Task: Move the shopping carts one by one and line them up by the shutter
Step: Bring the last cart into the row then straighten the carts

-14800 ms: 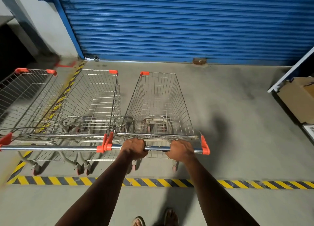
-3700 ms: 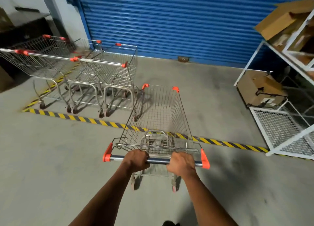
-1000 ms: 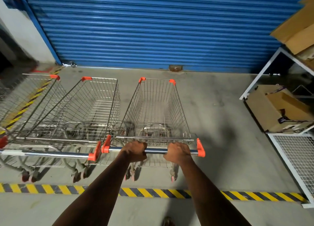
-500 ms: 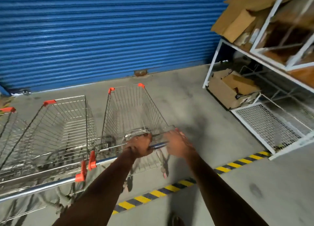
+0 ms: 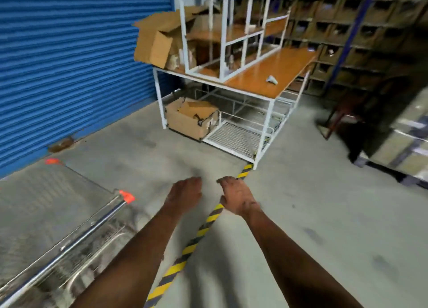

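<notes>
A wire shopping cart [image 5: 69,215] with a chrome handle and orange end caps stands at the lower left, its nose toward the blue shutter [image 5: 69,64]. It is motion-blurred and partly cut off by the frame edge. My left hand [image 5: 184,195] hangs palm down, holding nothing, to the right of the cart's handle end and apart from it. My right hand [image 5: 237,197] is beside it, also holding nothing, fingers loosely spread, above the yellow-black floor stripe [image 5: 199,236].
A white metal rack [image 5: 231,80] with orange boards stands right of the shutter, holding a cardboard box [image 5: 155,41] on top and another box [image 5: 192,119] underneath. Dark shelving [image 5: 347,29] lines the back right. Wrapped stacks [image 5: 405,145] sit at the far right on the concrete floor.
Both hands have let go of the cart's handle and now hang free. The view has swung to the right, so the cart sits at the lower left and the rack fills the middle.
</notes>
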A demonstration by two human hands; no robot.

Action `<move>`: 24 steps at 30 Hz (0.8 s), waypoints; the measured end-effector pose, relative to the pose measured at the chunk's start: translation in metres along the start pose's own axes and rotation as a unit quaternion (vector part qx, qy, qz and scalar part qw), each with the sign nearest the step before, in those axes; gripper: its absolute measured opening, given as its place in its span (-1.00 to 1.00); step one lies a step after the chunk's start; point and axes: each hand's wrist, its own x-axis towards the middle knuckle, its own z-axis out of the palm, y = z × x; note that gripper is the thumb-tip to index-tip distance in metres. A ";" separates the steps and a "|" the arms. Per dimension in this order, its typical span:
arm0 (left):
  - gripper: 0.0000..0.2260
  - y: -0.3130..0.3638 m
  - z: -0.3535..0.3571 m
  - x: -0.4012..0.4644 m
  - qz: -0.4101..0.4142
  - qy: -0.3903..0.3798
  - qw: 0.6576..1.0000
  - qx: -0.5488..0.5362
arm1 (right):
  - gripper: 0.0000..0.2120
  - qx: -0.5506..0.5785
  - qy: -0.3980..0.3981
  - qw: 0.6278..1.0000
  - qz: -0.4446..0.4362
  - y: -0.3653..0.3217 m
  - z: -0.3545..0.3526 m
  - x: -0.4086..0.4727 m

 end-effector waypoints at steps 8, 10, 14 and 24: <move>-0.80 0.276 0.009 0.079 0.119 0.020 0.992 -0.028 | -0.44 -0.023 0.058 0.982 0.179 0.217 -0.047 -0.208; -0.81 0.349 0.019 0.096 0.165 0.024 0.985 -0.033 | -0.44 -0.014 0.069 0.971 0.230 0.267 -0.059 -0.268; -0.76 0.498 0.041 0.123 0.229 -0.001 0.971 -0.062 | -0.44 0.000 0.080 0.941 0.328 0.355 -0.076 -0.400; -0.78 0.858 0.068 0.125 0.437 -0.065 0.894 -0.070 | -0.50 0.030 0.127 0.812 0.569 0.501 -0.100 -0.704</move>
